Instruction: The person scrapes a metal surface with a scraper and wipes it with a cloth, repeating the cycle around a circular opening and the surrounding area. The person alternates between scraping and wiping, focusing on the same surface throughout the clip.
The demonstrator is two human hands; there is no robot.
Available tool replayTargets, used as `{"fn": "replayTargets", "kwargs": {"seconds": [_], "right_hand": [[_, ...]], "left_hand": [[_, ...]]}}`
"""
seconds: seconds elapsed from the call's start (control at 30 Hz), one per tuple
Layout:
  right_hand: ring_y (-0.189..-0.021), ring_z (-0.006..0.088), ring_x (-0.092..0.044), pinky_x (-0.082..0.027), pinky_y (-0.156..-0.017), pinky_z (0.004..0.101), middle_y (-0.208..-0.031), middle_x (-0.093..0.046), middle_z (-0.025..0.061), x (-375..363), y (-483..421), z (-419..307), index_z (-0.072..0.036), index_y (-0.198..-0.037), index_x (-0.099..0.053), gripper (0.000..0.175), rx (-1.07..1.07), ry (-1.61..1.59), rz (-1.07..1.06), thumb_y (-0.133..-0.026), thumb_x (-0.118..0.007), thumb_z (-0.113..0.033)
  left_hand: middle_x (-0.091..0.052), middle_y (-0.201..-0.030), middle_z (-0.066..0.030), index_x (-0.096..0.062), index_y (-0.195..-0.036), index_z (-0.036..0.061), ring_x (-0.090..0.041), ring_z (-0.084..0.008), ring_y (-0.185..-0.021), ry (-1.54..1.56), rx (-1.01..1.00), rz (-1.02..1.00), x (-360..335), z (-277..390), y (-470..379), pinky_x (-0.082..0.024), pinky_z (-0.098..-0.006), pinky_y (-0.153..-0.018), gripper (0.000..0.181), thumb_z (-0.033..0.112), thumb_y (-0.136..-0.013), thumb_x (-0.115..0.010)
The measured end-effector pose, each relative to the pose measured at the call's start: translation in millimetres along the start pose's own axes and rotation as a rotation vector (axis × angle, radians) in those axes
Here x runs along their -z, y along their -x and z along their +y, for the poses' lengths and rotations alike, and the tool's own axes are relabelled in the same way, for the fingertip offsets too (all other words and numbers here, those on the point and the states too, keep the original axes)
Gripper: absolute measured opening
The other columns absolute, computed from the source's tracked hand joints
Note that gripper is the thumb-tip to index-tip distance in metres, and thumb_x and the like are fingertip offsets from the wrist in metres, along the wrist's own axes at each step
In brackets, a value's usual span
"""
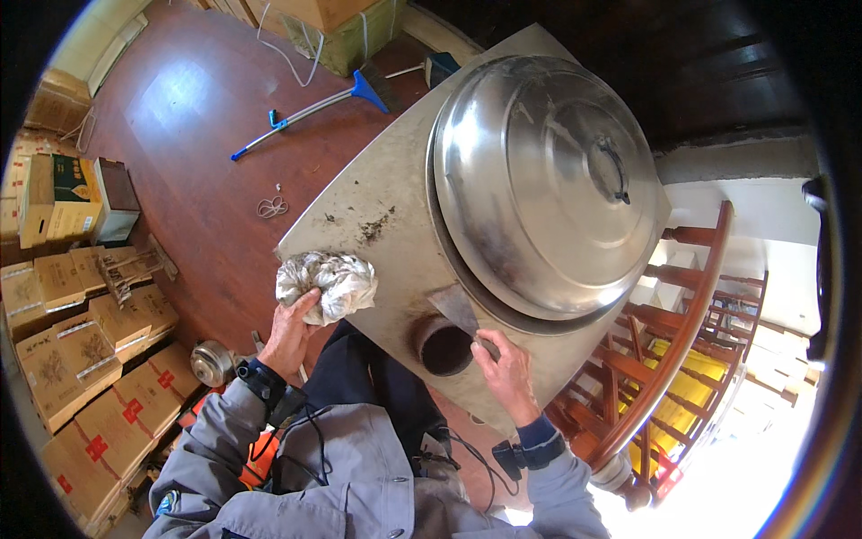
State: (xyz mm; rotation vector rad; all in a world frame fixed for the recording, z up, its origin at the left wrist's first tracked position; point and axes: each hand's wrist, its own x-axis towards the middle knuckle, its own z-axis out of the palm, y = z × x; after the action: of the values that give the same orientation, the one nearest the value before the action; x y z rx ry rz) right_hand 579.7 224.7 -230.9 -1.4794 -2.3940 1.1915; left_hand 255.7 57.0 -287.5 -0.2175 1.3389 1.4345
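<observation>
My left hand [291,333] grips a crumpled, grey-stained white cloth [330,283] at the left corner of a metal stove top [397,202]. In my right hand [506,370] is the handle of a putty knife [456,307], whose broad blade lies over the stove top just above a round pipe opening [446,349]. Dark soot marks the metal around that opening. Loose dark debris [374,228] is scattered on the surface beyond the cloth. A large domed metal lid [545,182] with a handle covers the round pot set into the stove, a dark gap showing along its near rim.
A blue-headed squeegee [316,111] and a loop of cord [272,207] lie on the reddish floor. Stacked cardboard boxes [87,350] line the left side. To the right runs a wooden stair railing [680,357]. Black cables [481,458] hang near my waist.
</observation>
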Motion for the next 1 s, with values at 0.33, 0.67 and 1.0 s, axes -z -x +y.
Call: {"fn": "replayTargets", "kwargs": {"seconds": [0.33,0.67,1.0], "right_hand": [[-0.094,0.0386,-0.074,-0.059,-0.080,0.0444,-0.105,-0.077,0.0178,1.1,4.8,4.3,-0.009,-0.116,-0.071,0.025,0.015,0.042,-0.006,-0.095,-0.075,-0.022],[-0.095,0.0384,-0.074,-0.058,-0.081,0.0446,-0.105,-0.076,0.0177,-11.1,-20.7,-10.3,-0.009,-0.118,-0.071,0.026,-0.010,0.062,-0.042,-0.096,-0.073,-0.021],[-0.091,0.0406,-0.072,-0.057,-0.076,0.0496,-0.101,-0.075,0.0165,-4.9,-46.2,-33.0,-0.011,-0.118,-0.070,0.025,-0.107,0.155,-0.165,-0.096,-0.070,-0.024]], "left_hand": [[-0.068,-0.134,-0.0067,-0.057,-0.143,0.0051,-0.069,-0.0190,-0.120,0.052,0.033,0.034,-1.9,1.3,1.4,-0.059,-0.0374,-0.098,0.037,0.013,-0.107,-0.059],[-0.067,-0.136,-0.0071,-0.056,-0.144,0.0051,-0.068,-0.0211,-0.122,0.110,0.037,0.004,-7.4,8.5,7.0,-0.056,-0.0369,-0.103,0.037,0.012,-0.108,-0.056],[-0.068,-0.134,-0.0026,-0.059,-0.141,0.0072,-0.067,-0.0160,-0.122,0.028,0.076,0.001,2.1,5.3,5.0,-0.056,-0.0349,-0.101,0.035,0.016,-0.107,-0.058]]}}
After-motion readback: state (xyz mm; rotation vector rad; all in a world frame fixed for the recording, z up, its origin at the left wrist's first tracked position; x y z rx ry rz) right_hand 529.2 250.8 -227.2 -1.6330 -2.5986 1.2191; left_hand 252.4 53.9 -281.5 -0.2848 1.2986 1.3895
